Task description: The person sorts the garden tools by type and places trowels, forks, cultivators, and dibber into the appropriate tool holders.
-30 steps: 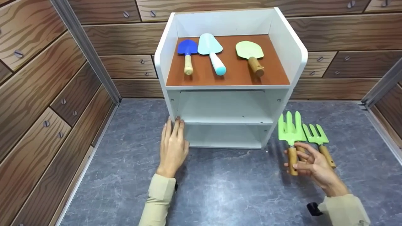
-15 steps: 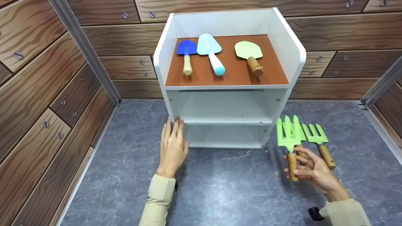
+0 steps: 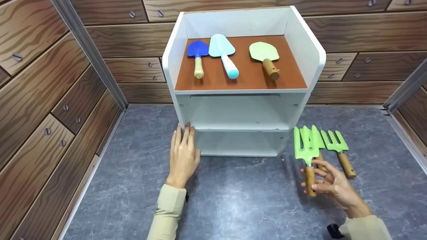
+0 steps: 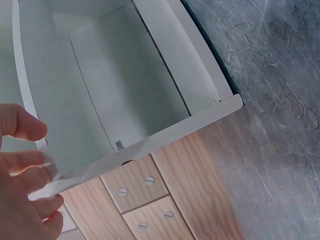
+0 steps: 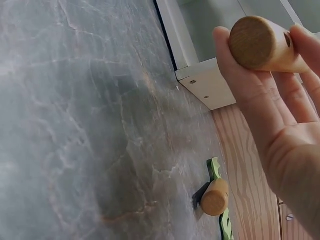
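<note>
My right hand (image 3: pixel 335 187) grips the wooden handle of a green garden hand fork (image 3: pixel 306 154), held above the floor with its tines pointing away from me. The handle's round butt end (image 5: pixel 252 44) faces the camera in the right wrist view. Partly hidden behind it is a second green fork (image 3: pixel 321 142). A third hand fork (image 3: pixel 347 165) lies to the right. My left hand (image 3: pixel 182 161) rests with straight fingers at the left front edge of the white shelf unit (image 3: pixel 240 130); in the left wrist view its fingertips (image 4: pixel 52 202) are at the shelf's edge.
On the shelf's brown top lie a blue trowel (image 3: pixel 198 50), a pale turquoise trowel (image 3: pixel 222 46) and a light green trowel (image 3: pixel 264 52). Wood-patterned walls (image 3: pixel 133 40) surround the grey marbled floor (image 3: pixel 240 200).
My right hand has drawn the held fork a little toward me, so its tines sit lower in the head view. My left hand stays at the shelf's edge.
</note>
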`<state>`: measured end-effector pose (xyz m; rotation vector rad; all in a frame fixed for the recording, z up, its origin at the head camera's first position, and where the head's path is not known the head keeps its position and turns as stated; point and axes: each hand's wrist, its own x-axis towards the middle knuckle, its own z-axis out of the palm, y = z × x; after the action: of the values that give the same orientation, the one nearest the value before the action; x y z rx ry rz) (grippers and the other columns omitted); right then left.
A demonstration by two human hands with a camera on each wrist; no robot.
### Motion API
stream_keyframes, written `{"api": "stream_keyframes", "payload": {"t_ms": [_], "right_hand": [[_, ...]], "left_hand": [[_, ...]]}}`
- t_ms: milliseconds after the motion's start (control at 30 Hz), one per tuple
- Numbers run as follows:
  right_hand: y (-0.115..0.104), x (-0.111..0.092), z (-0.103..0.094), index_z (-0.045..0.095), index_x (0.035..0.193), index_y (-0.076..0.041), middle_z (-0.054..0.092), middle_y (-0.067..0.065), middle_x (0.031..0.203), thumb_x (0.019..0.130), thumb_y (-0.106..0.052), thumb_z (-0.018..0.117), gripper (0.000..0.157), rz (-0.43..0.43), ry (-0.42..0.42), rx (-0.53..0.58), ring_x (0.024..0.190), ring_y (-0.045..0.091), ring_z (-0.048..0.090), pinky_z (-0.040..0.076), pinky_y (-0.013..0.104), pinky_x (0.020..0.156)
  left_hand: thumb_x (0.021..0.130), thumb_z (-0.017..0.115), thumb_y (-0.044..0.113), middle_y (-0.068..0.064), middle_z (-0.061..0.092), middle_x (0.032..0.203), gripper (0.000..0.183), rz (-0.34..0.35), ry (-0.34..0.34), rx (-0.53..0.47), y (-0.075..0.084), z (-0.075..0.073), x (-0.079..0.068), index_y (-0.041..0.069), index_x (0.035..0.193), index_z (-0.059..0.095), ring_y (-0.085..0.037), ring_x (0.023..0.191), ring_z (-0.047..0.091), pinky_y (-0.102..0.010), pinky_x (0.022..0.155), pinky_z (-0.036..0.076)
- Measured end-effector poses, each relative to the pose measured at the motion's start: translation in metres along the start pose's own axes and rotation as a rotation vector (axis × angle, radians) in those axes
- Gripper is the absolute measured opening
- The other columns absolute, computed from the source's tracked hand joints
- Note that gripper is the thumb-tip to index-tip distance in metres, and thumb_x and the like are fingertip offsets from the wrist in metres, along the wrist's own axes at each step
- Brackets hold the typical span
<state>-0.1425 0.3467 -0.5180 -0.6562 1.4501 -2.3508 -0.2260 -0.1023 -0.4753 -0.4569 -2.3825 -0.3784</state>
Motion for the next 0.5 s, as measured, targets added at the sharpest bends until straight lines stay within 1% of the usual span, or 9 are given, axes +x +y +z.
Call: {"api": "stream_keyframes", "payload": {"t_ms": [233,500], "right_hand": [[0.005,-0.001,0.005,0.051,0.145,-0.018,0.064,0.012,0.134,0.087,0.029,0.042,0.075,0.074,-0.012,-0.021,0.107,0.038,0.068,0.056,0.052,0.086],[0.006,0.007,0.012,0.051,0.145,-0.017,0.062,0.017,0.134,0.089,0.027,0.043,0.072,0.109,-0.053,-0.019,0.107,0.038,0.068,0.056,0.053,0.086]], "left_hand": [[0.081,0.072,0.001,-0.026,0.054,0.143,0.059,-0.008,-0.015,0.006,0.000,-0.002,0.000,-0.010,0.137,0.055,-0.050,0.137,0.041,-0.054,0.117,0.029],[0.080,0.072,0.003,-0.026,0.054,0.143,0.060,-0.009,-0.024,0.007,0.000,-0.001,0.000,-0.010,0.137,0.055,-0.051,0.137,0.041,-0.053,0.118,0.027]]}}
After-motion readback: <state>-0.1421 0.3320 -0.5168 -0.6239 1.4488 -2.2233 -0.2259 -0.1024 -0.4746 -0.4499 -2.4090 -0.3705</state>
